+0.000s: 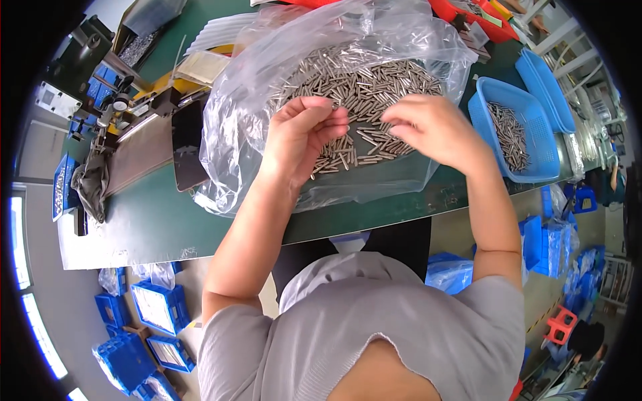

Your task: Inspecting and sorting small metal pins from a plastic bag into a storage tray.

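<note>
A large heap of short metal pins (394,79) lies on a clear plastic bag (231,127) spread over the green table. Over the heap's left part is my left hand (294,137), palm turned partly up, its thumb and forefinger closed on a metal pin (335,105) of which only a small end shows. My right hand (438,130) hovers at the heap's right side, back up, fingers bent toward the thumb. Its fingertips are slightly blurred, and whatever may be between them cannot be made out. Loose pins lie below and between both hands.
A blue plastic basket (478,110) with more pins stands at the right, beside another blue basket (545,87). On the left are a bench fixture (110,113) and a dark flat plate (189,147). Red trays (485,20) sit at the back. Blue crates (160,307) stand on the floor.
</note>
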The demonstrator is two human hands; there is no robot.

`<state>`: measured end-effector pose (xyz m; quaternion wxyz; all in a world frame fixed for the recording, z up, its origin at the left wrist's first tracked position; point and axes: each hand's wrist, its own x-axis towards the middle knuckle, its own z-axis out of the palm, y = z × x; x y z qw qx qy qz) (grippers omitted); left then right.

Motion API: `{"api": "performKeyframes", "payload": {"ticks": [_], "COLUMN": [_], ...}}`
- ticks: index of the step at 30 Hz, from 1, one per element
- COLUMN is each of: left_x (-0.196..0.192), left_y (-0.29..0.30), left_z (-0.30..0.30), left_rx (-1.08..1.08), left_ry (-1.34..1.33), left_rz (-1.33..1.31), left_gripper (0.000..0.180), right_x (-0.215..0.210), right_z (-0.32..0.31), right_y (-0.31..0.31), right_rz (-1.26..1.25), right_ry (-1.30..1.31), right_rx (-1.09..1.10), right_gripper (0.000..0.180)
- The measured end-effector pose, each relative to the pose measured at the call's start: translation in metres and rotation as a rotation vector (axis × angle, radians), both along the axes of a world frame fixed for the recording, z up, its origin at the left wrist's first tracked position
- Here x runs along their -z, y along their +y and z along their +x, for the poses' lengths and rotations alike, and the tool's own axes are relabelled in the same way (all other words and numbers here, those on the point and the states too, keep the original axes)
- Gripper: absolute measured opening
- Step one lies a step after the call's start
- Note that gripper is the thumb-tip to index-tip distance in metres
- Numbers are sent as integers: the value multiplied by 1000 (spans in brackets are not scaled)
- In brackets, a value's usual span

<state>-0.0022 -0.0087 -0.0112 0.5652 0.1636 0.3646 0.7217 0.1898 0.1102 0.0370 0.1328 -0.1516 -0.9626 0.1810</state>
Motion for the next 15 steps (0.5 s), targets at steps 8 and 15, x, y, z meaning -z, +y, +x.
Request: {"api": "performKeyframes", "payload": {"ticks": [8, 15], "left_x": [-1, -1], "left_y": [1, 0], "left_z": [-1, -4], "left_rx": [0, 21], "left_ry": [-24, 0], "left_rz": [25, 19], "left_gripper": [6, 10], "right_x": [29, 28], "right_z": [-50, -50], "right_y": [-17, -10], "right_rz": [400, 200], "right_ry": [-114, -75], "right_rx": [-106, -44], "right_gripper": [2, 6]}}
